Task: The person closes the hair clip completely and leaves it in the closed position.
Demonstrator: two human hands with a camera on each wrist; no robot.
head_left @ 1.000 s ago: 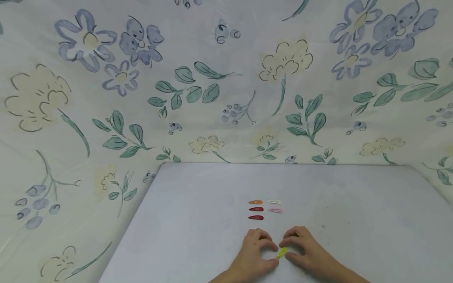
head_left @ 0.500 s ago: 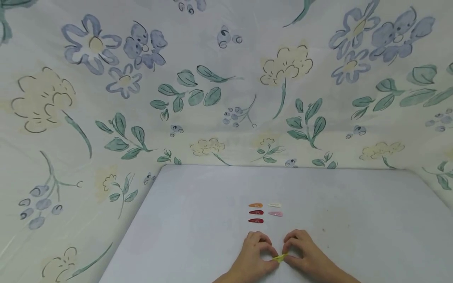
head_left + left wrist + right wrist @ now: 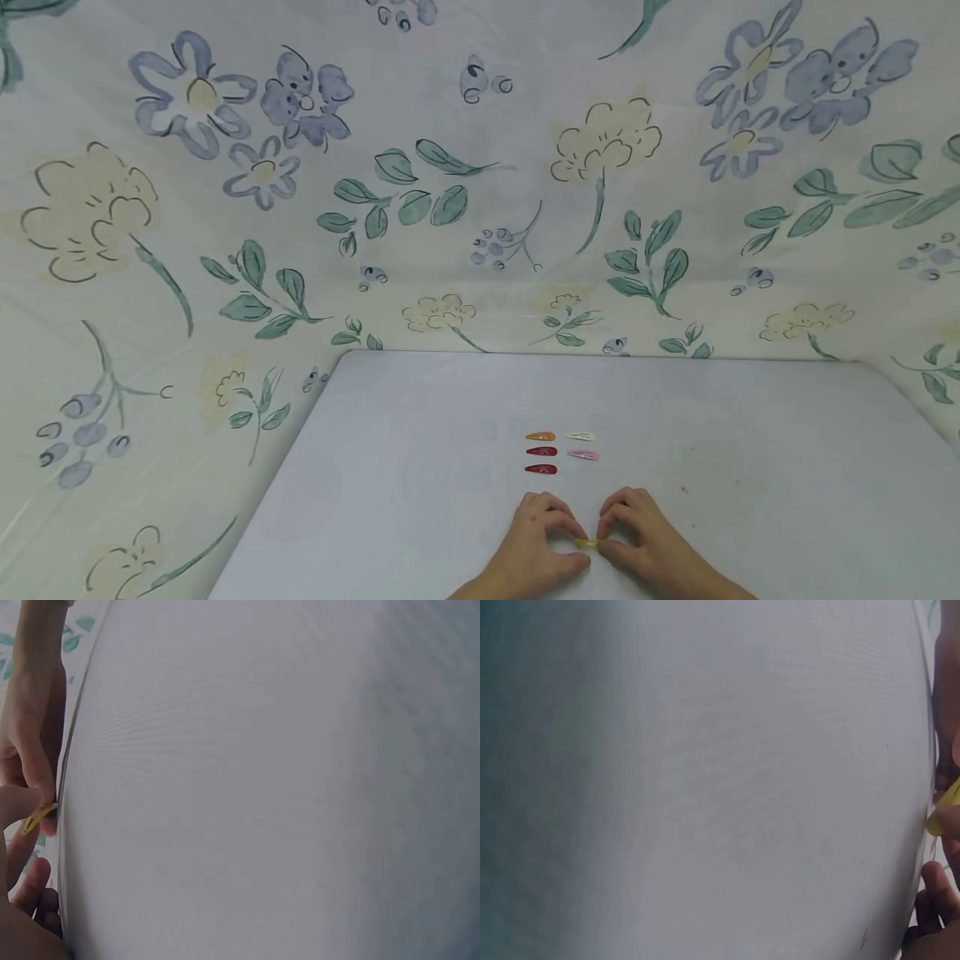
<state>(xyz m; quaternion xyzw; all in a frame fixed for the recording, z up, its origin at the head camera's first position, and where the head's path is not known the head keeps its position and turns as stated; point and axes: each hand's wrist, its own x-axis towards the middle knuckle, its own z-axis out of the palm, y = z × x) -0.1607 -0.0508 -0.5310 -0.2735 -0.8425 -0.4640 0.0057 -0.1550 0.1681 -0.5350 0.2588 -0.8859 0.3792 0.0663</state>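
Observation:
A small yellow snap hair clip (image 3: 587, 543) is held between both hands, low in the head view near the front of the table. Reaching in from the left, the left hand (image 3: 534, 542) has its curled index finger and thumb around the clip's left end. The right hand (image 3: 647, 542) pinches the other end between thumb and index finger. In the left wrist view the clip (image 3: 37, 818) lies slantwise among the fingertips, at the frame's edge. Only a yellow end of the clip (image 3: 936, 823) shows in the right wrist view, partly covered by a finger.
Beyond the hands, snap clips lie in two columns: orange (image 3: 541, 436) and two red ones (image 3: 542, 469) on the left, white (image 3: 581, 437) and pink (image 3: 583, 455) on the right. A flower-patterned sheet (image 3: 517, 192) rises behind the white tabletop (image 3: 390, 475).
The yellow clip has turned from a slant to nearly level and appears thinner. Both hands have drawn closer around it. The clips on the table keep their arrangement.

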